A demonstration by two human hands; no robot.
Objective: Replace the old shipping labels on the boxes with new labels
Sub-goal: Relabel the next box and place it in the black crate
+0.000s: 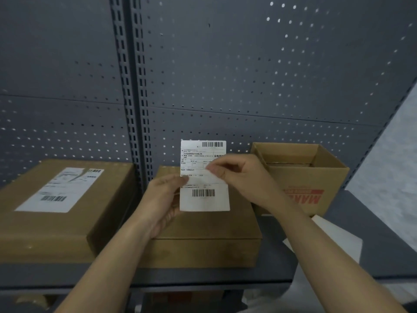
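Both hands up over the dark grey metal shelf (352, 224), holding one white printed shipping label with two barcodes (204, 197) upright.

- My left hand (164, 199) pinches its left edge, thumb in front.
- My right hand (239, 175) pinches at mid-sheet; looks like I'm splitting label from backing.
- The label hangs above the closed plain brown cardboard box (203, 245) at the shelf's front edge, mid-shelf, not touching it. Lid looks bare.
- The larger closed brown box (45, 233) toward the left end carries a creased white label (61, 190).
- The open brown carton with red print (316, 177) sits at the back right.

Risks, as I judge them:
- A fast peel could tear the sheet.
- A freed sticky flap could curl and bond to itself or my fingers.
- Setting it down one-sided would trap wrinkles or skew it.
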